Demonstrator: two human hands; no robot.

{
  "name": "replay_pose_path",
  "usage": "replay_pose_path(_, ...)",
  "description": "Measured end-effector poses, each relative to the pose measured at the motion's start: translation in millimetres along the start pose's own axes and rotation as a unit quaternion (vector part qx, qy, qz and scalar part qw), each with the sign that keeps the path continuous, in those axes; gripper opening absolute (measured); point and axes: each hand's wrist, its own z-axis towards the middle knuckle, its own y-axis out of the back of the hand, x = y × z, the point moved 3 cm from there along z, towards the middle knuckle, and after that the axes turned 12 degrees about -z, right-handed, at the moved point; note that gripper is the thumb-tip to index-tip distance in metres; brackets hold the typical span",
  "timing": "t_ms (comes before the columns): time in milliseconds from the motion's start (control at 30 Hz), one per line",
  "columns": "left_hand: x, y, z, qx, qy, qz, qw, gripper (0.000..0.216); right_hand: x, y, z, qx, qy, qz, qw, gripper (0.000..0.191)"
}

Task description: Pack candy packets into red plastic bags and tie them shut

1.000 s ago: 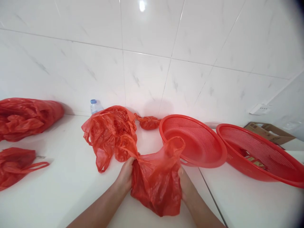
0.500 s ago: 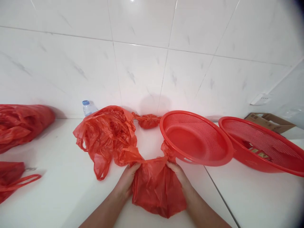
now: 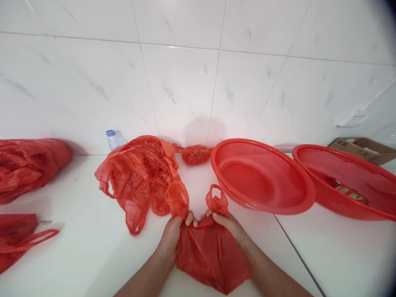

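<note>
A red plastic bag [image 3: 210,255] lies on the white counter in front of me. My left hand [image 3: 173,232] is closed round its left handle, which sticks up above my fingers. My right hand [image 3: 227,225] is closed round the right handle, a small loop above the knuckles. The two hands sit close together over the bag's mouth, fingertips nearly touching. The bag's body hangs toward me, between my forearms.
A heap of crumpled red bags [image 3: 139,177] lies just left of my hands, a knotted red bag [image 3: 194,154] by the wall. Two red mesh baskets [image 3: 261,175] [image 3: 349,181] stand right. More red bags [image 3: 27,165] [image 3: 18,239] lie far left; a water bottle [image 3: 114,139], cardboard box [image 3: 361,149].
My hands have come together from a wide hold, gathering the bag's mouth and bunching both handles upward. The view has shifted slightly down and left.
</note>
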Motion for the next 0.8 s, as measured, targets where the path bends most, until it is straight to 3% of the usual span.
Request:
replay_pose_path(133, 1, 1, 2, -0.009, -0.012, 0.008, 1.000, 0.035, -1, 0, 7, -0.008, 0.005, 0.068, 0.998, 0.014)
replay_pose_path(300, 3, 4, 4, -0.007, 0.001, 0.029, 1.000, 0.043, 0, -19, 16, 0.129, 0.052, -0.062, 0.988, 0.051)
replay_pose_path(433, 3, 1, 0, 0.012, 0.006, 0.014, 1.000, 0.044, -1, -27, 13, 0.133, 0.075, -0.123, 0.981, 0.070)
replay_pose_path(500, 2, 0, -3, -0.005, -0.002, 0.020, 1.000, 0.043, -2, -27, 11, 0.103, 0.058, -0.110, 0.987, 0.071)
replay_pose_path(633, 2, -1, -7, -0.050, -0.018, 0.069, 0.996, 0.040, -4, -25, 12, 0.067, 0.057, -0.137, 0.987, 0.040)
replay_pose_path(733, 2, -2, -8, -0.071, -0.044, 0.105, 0.991, 0.035, -7, -27, 14, 0.093, 0.057, -0.145, 0.983, 0.062)
replay_pose_path(800, 3, -5, -7, -0.055, -0.046, 0.122, 0.990, 0.027, -9, -30, 13, 0.122, 0.060, -0.141, 0.981, 0.059)
